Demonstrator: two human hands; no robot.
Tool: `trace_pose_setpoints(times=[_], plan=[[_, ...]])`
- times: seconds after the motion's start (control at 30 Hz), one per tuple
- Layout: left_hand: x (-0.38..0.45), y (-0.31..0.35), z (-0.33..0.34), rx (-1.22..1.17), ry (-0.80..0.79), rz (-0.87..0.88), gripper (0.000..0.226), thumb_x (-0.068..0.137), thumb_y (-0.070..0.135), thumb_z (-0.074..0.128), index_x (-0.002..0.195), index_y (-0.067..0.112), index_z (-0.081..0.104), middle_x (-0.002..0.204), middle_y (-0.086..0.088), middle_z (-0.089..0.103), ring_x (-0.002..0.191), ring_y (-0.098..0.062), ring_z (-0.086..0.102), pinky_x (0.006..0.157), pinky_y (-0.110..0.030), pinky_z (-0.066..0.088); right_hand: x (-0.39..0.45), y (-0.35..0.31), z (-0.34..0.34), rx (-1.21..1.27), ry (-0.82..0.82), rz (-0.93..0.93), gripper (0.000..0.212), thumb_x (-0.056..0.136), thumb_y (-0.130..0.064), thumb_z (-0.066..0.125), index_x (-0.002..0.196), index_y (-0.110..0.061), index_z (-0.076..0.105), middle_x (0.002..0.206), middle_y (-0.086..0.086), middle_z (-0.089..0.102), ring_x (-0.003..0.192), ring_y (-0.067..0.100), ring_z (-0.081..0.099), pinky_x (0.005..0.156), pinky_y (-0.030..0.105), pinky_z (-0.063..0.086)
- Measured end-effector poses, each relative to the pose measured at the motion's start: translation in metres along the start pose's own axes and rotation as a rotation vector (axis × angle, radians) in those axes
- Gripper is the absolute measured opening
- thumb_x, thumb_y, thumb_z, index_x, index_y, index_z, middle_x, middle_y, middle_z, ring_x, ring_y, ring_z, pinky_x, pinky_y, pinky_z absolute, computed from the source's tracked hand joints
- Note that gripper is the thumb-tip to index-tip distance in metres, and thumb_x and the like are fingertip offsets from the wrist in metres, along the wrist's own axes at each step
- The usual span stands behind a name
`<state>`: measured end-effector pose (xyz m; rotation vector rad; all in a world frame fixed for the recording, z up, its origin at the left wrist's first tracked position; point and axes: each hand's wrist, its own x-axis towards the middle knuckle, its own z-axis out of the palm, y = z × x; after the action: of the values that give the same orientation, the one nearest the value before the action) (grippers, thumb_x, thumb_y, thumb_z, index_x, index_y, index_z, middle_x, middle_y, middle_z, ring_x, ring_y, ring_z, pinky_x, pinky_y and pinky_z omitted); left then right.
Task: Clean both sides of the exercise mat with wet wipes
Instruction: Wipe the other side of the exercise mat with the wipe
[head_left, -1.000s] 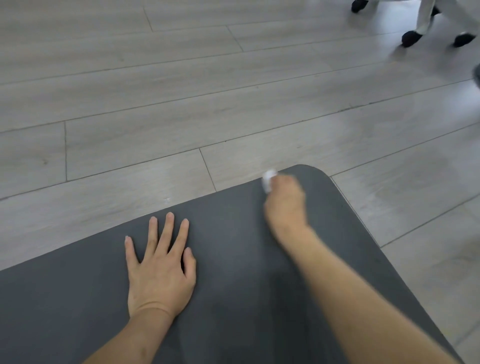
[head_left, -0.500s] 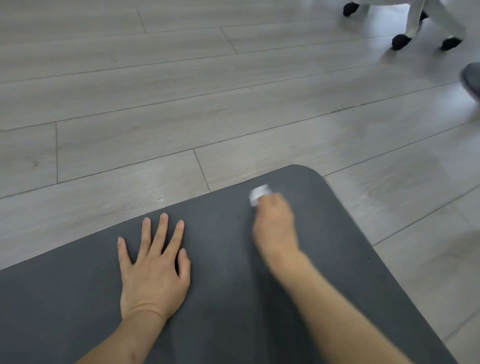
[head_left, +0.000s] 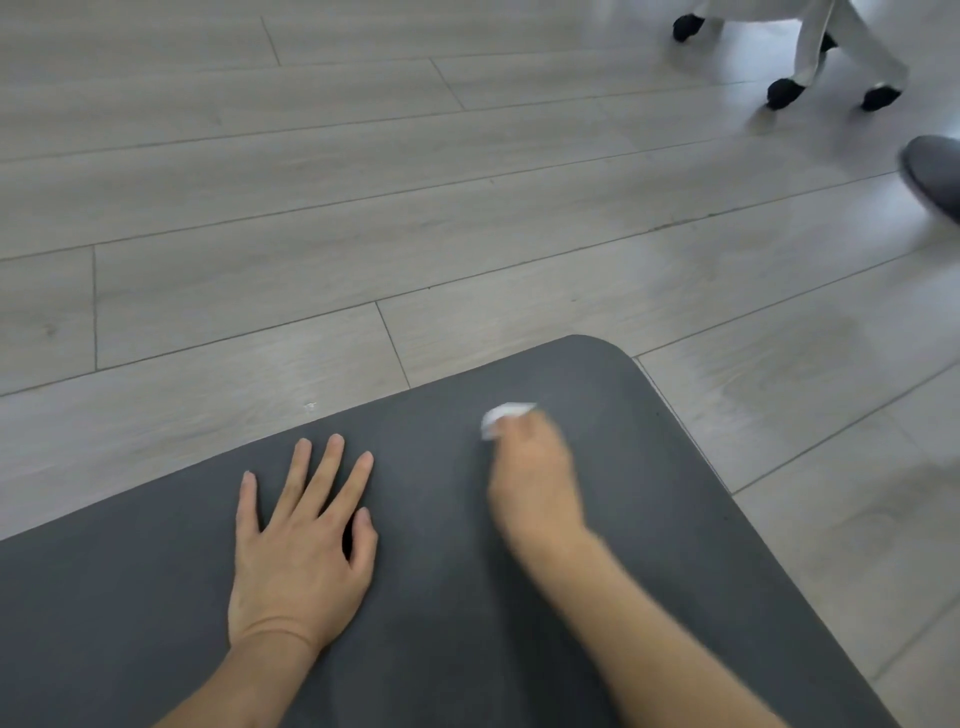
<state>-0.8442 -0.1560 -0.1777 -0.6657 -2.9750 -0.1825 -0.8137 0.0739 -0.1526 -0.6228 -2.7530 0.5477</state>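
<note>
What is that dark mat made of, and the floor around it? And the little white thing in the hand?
The mat looks like matte dark grey foam or rubber, with no shine and a rounded corner. The floor looks like pale grey wood-look planks, showing seams and faint grain. The wipe in the right hand looks like soft crumpled white cloth or paper; it's blurred.

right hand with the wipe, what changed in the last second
The right hand, gripping the wipe, slid back from the mat's far corner toward the person and slightly left. The left hand stayed flat on the mat.
</note>
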Motion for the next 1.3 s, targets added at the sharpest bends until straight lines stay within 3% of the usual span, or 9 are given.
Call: trace_pose_setpoints(times=[0.13, 0.3, 0.4, 0.53, 0.63, 0.8, 0.9, 1.13, 1.3], plan=[[0.0, -0.001, -0.001, -0.005, -0.006, -0.008, 0.058, 0.098, 0.043, 0.032, 0.154, 0.035, 0.048, 0.165, 0.006, 0.036, 0.156, -0.018, 0.025, 0.125, -0.06, 0.015, -0.012, 0.0, 0.005, -0.055, -0.189, -0.415, 0.031, 0.069, 0.007, 0.066, 0.096, -0.006, 0.061, 0.088, 0.012, 0.053, 0.073, 0.031, 0.051, 0.056, 0.038, 0.047], [0.001, 0.0, 0.0, 0.001, -0.004, -0.017, 0.058, 0.098, 0.043, 0.032, 0.153, 0.035, 0.048, 0.164, 0.006, 0.037, 0.156, -0.018, 0.026, 0.126, -0.059, 0.014, 0.072, 0.125, -0.064, -0.302, 0.029, 0.173, 0.014, 0.081, -0.001, 0.054, 0.095, -0.002, 0.055, 0.096, 0.019, 0.053, 0.077, 0.034, 0.052, 0.064, 0.036, 0.037], [0.001, 0.0, 0.0, 0.004, -0.01, -0.018, 0.058, 0.098, 0.044, 0.032, 0.153, 0.036, 0.048, 0.164, 0.006, 0.036, 0.156, -0.018, 0.026, 0.126, -0.059, 0.014, 0.046, 0.098, -0.047, -0.245, 0.115, 0.26, 0.025, 0.077, 0.004, 0.05, 0.1, -0.001, 0.059, 0.096, 0.02, 0.056, 0.077, 0.035, 0.052, 0.065, 0.038, 0.04], [0.001, -0.001, -0.001, 0.001, -0.005, -0.017, 0.058, 0.098, 0.044, 0.032, 0.153, 0.036, 0.049, 0.165, 0.006, 0.036, 0.156, -0.018, 0.025, 0.125, -0.059, 0.015, -0.046, -0.022, 0.003, -0.063, -0.178, -0.226, 0.037, 0.075, -0.001, 0.044, 0.106, -0.015, 0.06, 0.095, 0.007, 0.056, 0.08, 0.024, 0.048, 0.07, 0.037, 0.048], [0.001, -0.002, 0.0, -0.009, 0.001, -0.013, 0.058, 0.098, 0.043, 0.032, 0.153, 0.036, 0.049, 0.165, 0.006, 0.036, 0.156, -0.018, 0.025, 0.126, -0.059, 0.014, -0.028, -0.008, 0.003, -0.047, -0.222, -0.461, 0.032, 0.074, -0.005, 0.061, 0.105, -0.012, 0.054, 0.091, 0.011, 0.056, 0.077, 0.03, 0.054, 0.055, 0.035, 0.051], [0.001, -0.001, 0.002, 0.004, 0.016, -0.022, 0.058, 0.098, 0.044, 0.031, 0.153, 0.037, 0.048, 0.164, 0.007, 0.036, 0.156, -0.017, 0.025, 0.126, -0.058, 0.014, 0.063, 0.121, -0.059, -0.288, 0.017, 0.116, 0.012, 0.087, -0.011, 0.057, 0.098, -0.004, 0.054, 0.097, 0.018, 0.053, 0.08, 0.035, 0.054, 0.064, 0.036, 0.039], [0.001, 0.0, 0.002, 0.014, 0.011, -0.022, 0.058, 0.098, 0.044, 0.031, 0.153, 0.037, 0.047, 0.165, 0.007, 0.035, 0.156, -0.016, 0.025, 0.126, -0.058, 0.014, 0.035, 0.112, -0.06, -0.228, 0.107, 0.303, 0.019, 0.082, -0.006, 0.062, 0.1, -0.001, 0.057, 0.097, 0.02, 0.054, 0.081, 0.038, 0.055, 0.067, 0.038, 0.04], [0.0, -0.002, 0.002, 0.004, 0.008, -0.008, 0.058, 0.098, 0.044, 0.03, 0.154, 0.036, 0.047, 0.165, 0.006, 0.034, 0.156, -0.018, 0.024, 0.126, -0.059, 0.013, -0.063, -0.006, -0.007, -0.041, -0.229, -0.424, 0.02, 0.076, -0.014, 0.047, 0.092, -0.012, 0.06, 0.088, 0.005, 0.051, 0.076, 0.027, 0.054, 0.052, 0.036, 0.045], [0.001, 0.0, 0.002, 0.007, 0.022, -0.017, 0.058, 0.098, 0.044, 0.031, 0.153, 0.036, 0.048, 0.165, 0.005, 0.036, 0.156, -0.018, 0.025, 0.125, -0.06, 0.014, 0.033, 0.127, -0.07, -0.3, -0.023, 0.125, 0.012, 0.084, -0.009, 0.06, 0.094, -0.005, 0.055, 0.094, 0.016, 0.05, 0.08, 0.036, 0.053, 0.063, 0.039, 0.041]])
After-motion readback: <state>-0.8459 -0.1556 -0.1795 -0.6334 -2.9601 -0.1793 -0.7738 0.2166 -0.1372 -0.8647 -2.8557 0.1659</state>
